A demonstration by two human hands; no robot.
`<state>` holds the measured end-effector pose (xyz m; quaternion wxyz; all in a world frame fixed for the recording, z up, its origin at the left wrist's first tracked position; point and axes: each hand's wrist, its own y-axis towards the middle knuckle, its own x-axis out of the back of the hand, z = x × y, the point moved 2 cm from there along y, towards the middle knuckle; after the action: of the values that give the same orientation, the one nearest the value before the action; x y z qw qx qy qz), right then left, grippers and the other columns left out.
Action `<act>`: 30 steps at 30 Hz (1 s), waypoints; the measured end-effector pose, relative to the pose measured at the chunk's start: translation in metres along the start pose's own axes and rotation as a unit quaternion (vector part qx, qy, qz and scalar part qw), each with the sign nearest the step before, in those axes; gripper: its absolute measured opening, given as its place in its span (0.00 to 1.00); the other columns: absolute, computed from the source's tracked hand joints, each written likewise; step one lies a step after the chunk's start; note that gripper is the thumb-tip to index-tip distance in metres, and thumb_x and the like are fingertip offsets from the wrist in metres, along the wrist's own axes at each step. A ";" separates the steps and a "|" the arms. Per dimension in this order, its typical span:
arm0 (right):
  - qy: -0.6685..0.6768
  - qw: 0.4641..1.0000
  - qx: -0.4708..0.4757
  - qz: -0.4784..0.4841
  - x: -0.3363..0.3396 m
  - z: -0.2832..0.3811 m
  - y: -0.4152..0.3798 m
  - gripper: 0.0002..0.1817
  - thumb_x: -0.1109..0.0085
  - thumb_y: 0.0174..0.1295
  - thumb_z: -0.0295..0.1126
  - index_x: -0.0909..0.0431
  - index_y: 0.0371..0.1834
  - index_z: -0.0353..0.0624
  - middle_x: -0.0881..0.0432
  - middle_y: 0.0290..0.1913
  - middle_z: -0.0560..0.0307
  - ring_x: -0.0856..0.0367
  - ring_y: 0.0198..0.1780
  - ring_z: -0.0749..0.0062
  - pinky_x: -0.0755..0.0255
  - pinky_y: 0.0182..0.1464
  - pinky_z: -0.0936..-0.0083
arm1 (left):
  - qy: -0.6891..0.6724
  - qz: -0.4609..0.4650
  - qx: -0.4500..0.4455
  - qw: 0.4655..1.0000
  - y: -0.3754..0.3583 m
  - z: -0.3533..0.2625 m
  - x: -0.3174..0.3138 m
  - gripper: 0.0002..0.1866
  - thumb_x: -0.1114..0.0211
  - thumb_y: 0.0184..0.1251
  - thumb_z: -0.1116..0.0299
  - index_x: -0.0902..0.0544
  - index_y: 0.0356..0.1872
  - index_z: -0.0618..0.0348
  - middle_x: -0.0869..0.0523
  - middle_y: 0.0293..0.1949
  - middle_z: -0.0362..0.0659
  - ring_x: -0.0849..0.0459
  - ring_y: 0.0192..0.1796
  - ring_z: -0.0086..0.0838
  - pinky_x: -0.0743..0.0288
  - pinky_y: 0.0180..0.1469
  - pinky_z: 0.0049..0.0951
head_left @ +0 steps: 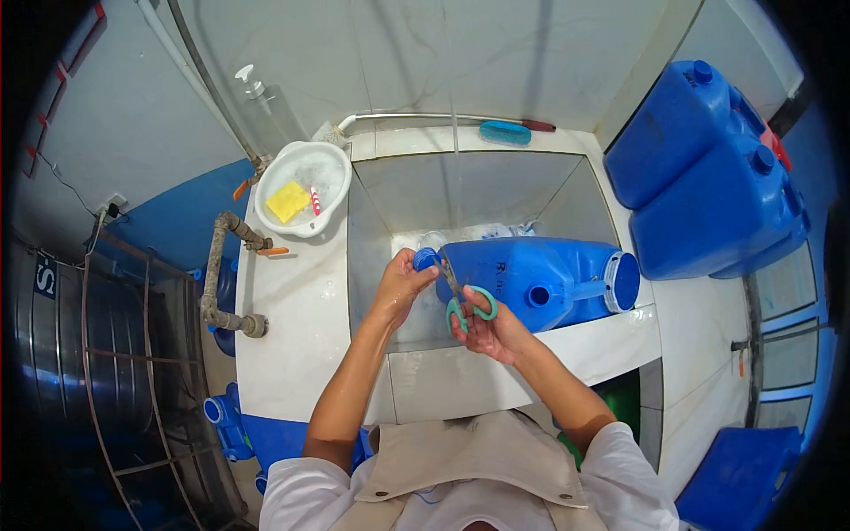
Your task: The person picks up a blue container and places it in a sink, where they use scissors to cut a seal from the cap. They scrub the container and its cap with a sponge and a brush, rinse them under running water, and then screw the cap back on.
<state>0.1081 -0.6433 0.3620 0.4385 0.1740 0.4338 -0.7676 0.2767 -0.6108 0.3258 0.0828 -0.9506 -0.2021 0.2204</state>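
Observation:
My left hand [404,285] pinches a small blue cap [424,258] above the sink. In my right hand [498,336] is a pair of scissors [449,276] with teal handles, fingers through the loops. The scissors' blades point up and left, their tips right at the cap. Just beyond and to the right, a large blue jerrycan [496,261] lies on its side across the sink, its open spout [538,296] facing me. Part of the can is hidden behind my right hand.
A white basin [338,208] with a yellow sponge [288,203] and suds stands on the left ledge, near rusty pipes [212,274]. A blue brush [505,133] lies on the back ledge. More blue jerrycans [699,203] stand at right. Water runs into the tiled sink [372,190].

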 end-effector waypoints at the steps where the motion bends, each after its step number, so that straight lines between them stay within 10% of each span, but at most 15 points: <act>1: 0.023 1.000 -0.003 -0.019 -0.002 -0.004 -0.001 0.26 0.47 0.58 0.59 0.28 0.26 0.44 0.26 0.20 0.58 0.40 0.10 0.84 0.48 0.12 0.90 | -0.004 0.000 0.004 1.000 -0.002 0.001 0.000 0.11 0.34 0.57 0.74 0.29 0.37 0.59 0.21 0.31 0.37 0.24 0.34 0.16 0.31 0.36 0.15; 24: 0.140 0.987 0.077 -0.022 0.019 -0.023 -0.045 0.22 0.48 0.60 0.55 0.31 0.26 0.47 0.28 0.20 0.60 0.44 0.10 0.88 0.53 0.10 0.92 | 0.082 0.016 -0.053 0.995 -0.062 0.020 -0.060 0.12 0.34 0.56 0.76 0.28 0.38 0.56 0.20 0.36 0.36 0.24 0.40 0.18 0.35 0.49 0.20; 30: 0.079 0.993 0.005 0.086 0.004 -0.027 -0.076 0.26 0.49 0.59 0.58 0.28 0.25 0.43 0.27 0.20 0.59 0.42 0.10 0.86 0.51 0.10 0.92 | 0.015 -0.116 -0.113 0.987 -0.068 0.010 -0.044 0.14 0.35 0.57 0.77 0.27 0.43 0.59 0.19 0.40 0.39 0.24 0.43 0.19 0.33 0.49 0.20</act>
<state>0.0405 -0.6053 0.3830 0.4665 0.2731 0.4465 -0.7130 0.2125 -0.5672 0.3510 0.0029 -0.9272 -0.3330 0.1713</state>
